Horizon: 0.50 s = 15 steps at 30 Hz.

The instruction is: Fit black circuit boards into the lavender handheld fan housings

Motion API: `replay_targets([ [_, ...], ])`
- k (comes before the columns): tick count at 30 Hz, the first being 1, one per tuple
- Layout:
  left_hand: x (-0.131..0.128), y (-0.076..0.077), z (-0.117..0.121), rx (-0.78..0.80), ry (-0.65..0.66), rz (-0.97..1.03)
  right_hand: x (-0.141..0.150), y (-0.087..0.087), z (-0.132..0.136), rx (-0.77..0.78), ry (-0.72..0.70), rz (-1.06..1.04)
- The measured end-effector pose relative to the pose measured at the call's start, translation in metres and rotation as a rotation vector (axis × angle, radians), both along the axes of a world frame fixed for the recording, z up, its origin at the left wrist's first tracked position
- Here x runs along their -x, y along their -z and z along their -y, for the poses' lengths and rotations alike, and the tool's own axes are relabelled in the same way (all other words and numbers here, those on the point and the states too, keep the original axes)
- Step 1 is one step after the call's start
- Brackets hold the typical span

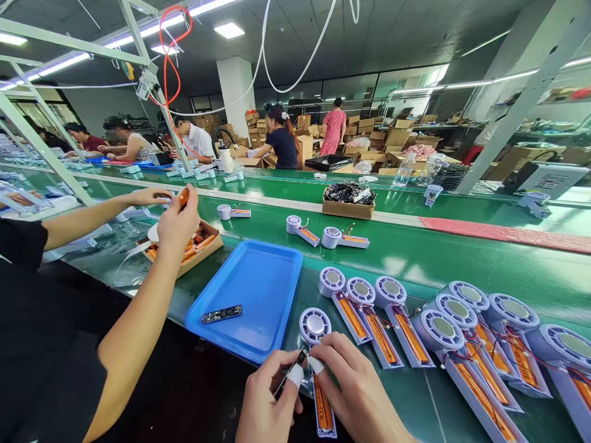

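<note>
In my left hand (pixel 272 394) is a narrow black circuit board (pixel 300 357), tilted and gripped between thumb and fingers. White covers wrap the left thumb tip and a fingertip of my right hand (pixel 353 387). That right hand pinches at the board's upper end; whatever lies between its fingers is too small to make out. Just beyond and below both hands lies a lavender fan housing (pixel 314 326), its handle holding an orange battery (pixel 323 409). Another circuit board (pixel 221 314) rests in the blue tray (pixel 258 271) to the left.
Several fan housings with orange batteries (pixel 381 337) stand to the right. A co-worker's arms (pixel 143 326) reach in from the left, over a carton of orange batteries (pixel 202 251). Behind the green conveyor belt (pixel 258 224) sits a box of black parts (pixel 348 206).
</note>
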<state>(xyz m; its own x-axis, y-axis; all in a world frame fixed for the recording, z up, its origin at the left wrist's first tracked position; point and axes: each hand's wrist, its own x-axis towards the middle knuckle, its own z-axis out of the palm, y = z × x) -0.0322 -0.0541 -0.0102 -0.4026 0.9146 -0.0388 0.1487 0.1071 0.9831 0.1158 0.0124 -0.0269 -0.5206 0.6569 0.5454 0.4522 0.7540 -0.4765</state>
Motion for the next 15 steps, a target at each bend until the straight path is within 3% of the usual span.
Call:
replay_targets([
  [8,-0.0001,-0.0005,-0.0027,0.051,0.094,-0.106,0.0014,-0.0015,0.0013,-0.205,-0.001,0.078],
  [10,0.0013,-0.0018,-0.0033,0.052,0.110,-0.174,0.0012,-0.0018,0.0000,-0.121,-0.024,0.055],
  [15,0.0081,-0.0051,-0.0046,0.027,0.133,-0.147,-0.0013,-0.0097,-0.0057,0.289,-0.071,-0.029],
])
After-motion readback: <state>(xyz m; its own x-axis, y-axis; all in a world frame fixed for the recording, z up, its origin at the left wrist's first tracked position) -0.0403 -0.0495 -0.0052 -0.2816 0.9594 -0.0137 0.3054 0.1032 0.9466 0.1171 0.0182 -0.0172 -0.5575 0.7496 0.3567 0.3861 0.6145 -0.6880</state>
